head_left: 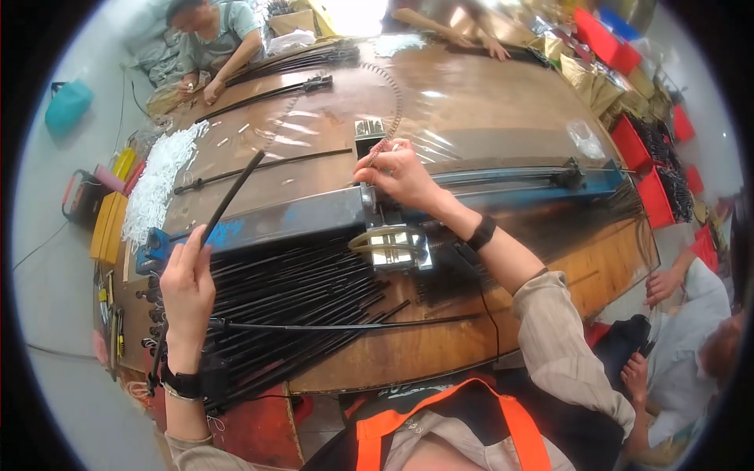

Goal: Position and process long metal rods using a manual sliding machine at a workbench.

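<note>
My left hand (187, 275) is closed around the lower end of a black rod (234, 188), which slants up and to the right over the bench. My right hand (400, 174) pinches a long, thin coil spring (399, 98) that arcs up from the fingers over the tabletop. Just below the right hand is a metal clamp-like fixture (397, 250) with a yellowish hose looped at its side. A blue-and-dark steel beam (290, 224) runs left from this fixture. Many loose black rods (290, 294) lie heaped in front of the beam.
A heap of small white pieces (161, 180) covers the left of the table (471, 102). More black rods (290, 94) lie further back. Red bins (656, 196) line the right side. Co-workers sit at the far left (224, 43) and near right (683, 345); another person's hands reach in at the far edge.
</note>
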`<state>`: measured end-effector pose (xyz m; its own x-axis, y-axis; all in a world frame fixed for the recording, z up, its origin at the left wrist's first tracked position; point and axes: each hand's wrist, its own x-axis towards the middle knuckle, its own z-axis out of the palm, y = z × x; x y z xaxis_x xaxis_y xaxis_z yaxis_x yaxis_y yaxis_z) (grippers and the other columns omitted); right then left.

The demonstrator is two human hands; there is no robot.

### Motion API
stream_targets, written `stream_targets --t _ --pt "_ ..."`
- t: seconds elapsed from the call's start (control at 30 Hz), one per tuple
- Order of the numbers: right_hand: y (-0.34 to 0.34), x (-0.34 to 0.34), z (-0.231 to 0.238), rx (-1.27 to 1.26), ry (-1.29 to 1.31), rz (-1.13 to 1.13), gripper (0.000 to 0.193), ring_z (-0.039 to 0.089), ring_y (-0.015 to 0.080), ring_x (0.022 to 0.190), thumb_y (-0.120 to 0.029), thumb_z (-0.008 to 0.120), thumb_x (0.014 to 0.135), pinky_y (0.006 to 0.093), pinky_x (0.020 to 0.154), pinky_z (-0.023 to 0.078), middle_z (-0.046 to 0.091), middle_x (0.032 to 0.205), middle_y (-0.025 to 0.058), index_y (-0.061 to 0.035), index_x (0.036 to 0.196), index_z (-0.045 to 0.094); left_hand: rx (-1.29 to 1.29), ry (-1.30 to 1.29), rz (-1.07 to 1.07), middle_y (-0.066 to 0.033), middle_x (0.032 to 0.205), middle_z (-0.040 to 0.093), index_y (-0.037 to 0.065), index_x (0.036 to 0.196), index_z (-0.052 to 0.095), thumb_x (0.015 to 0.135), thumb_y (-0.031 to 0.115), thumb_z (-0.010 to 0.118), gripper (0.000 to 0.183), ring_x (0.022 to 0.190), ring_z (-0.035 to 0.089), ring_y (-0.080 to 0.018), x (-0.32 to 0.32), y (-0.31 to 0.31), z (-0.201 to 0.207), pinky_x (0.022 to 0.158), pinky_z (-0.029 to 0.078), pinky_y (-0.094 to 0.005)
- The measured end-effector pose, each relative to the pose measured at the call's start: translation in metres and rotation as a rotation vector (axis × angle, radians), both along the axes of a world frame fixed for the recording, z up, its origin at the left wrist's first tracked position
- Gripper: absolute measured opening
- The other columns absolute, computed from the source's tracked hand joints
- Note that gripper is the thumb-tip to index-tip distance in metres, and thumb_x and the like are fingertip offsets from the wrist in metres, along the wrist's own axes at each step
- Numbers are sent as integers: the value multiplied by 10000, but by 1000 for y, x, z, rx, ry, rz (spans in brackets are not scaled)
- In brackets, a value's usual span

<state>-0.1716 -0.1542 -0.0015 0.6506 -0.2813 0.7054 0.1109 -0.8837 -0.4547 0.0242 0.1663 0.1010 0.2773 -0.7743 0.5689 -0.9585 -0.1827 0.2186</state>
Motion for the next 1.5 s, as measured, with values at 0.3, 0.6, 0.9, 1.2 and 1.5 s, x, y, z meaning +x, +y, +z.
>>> stream_targets --t 0.3,0.6,0.9,1.2,1.5 --pt "11 20 1 -273 453 -39 77 618 236 794 -225 710 797 412 856 401 640 696 24 -152 771 701 -60 -4 -70 -191 825 567 33 1210 604 928 17 580 283 680 558 -369 6 -10 -14 619 458 -402" --pt "-54 -167 -6 -530 353 -591 31 577 270 849 -111 661 756 457 840 372 587 672 43 -132 744 643 232 -25 94 -176 808 598 88 1151 655 883 88 643 267 747 603 -364 31 -15 -29 627 467 -422" --pt "-101 -281 -17 -367 308 -753 56 571 303 849 -90 649 852 401 803 431 611 802 116 -39 846 629 123 -70 -356 -114 739 584 91 855 604 902 252 619 168 726 620 -336 -19 -165 -94 639 512 -441" --pt "-107 -273 -39 -322 211 -766 104 552 290 911 -130 639 907 399 854 420 595 856 100 -33 896 604 148 98 -187 -125 716 596 73 770 610 898 280 628 245 733 630 -339 -26 -144 -104 660 512 -446" --pt "-106 -268 -35 -298 191 -761 101 557 291 925 -136 646 902 398 872 421 608 877 93 -40 911 617 161 -17 -265 -142 743 636 60 786 628 902 274 609 244 741 642 -360 -25 -166 -89 678 513 -461"
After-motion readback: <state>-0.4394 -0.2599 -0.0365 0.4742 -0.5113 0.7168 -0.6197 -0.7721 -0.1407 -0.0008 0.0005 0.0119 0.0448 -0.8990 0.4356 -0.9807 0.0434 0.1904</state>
